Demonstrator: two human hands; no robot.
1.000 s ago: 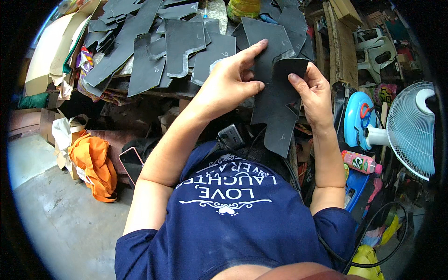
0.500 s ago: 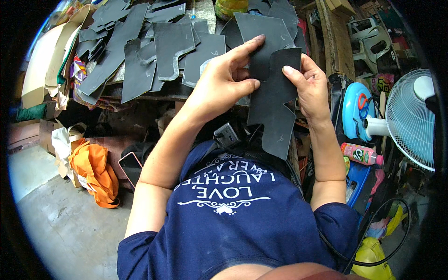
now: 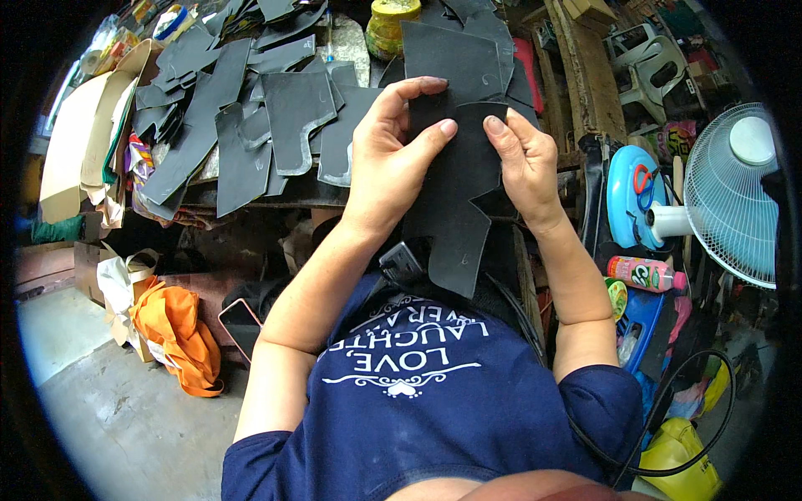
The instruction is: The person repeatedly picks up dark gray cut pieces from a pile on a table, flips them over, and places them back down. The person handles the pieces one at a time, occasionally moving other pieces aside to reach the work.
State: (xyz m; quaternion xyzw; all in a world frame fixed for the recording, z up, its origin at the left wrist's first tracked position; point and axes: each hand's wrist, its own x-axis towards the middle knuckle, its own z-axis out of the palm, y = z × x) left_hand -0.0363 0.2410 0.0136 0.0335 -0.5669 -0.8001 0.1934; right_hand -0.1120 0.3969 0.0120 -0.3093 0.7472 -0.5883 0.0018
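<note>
Between my hands is a cut black sheet piece [image 3: 451,209], flat and leather-like, with a notched right edge and its lower end hanging toward my shirt. Behind its top edge lies a second black panel [image 3: 459,63], overlapped by the first; whether they are joined I cannot tell. My left hand [image 3: 388,159] grips the left side, thumb on the front near the top edge and index finger reaching to the panel behind. At the upper right corner, my right hand [image 3: 528,163] pinches the front piece between thumb and curled fingers.
Several cut black pieces [image 3: 296,108] are heaped on the bench ahead, beside a yellow jar [image 3: 390,25]. To the right stand a fan [image 3: 735,167], blue-handled scissors hooked with red [image 3: 643,184], and a pink bottle [image 3: 643,274]. An orange bag [image 3: 174,330] sits low left.
Both hands and the black piece have shifted slightly left. My left thumb has moved up toward the piece's top edge, and my left index finger reaches less far over the panel.
</note>
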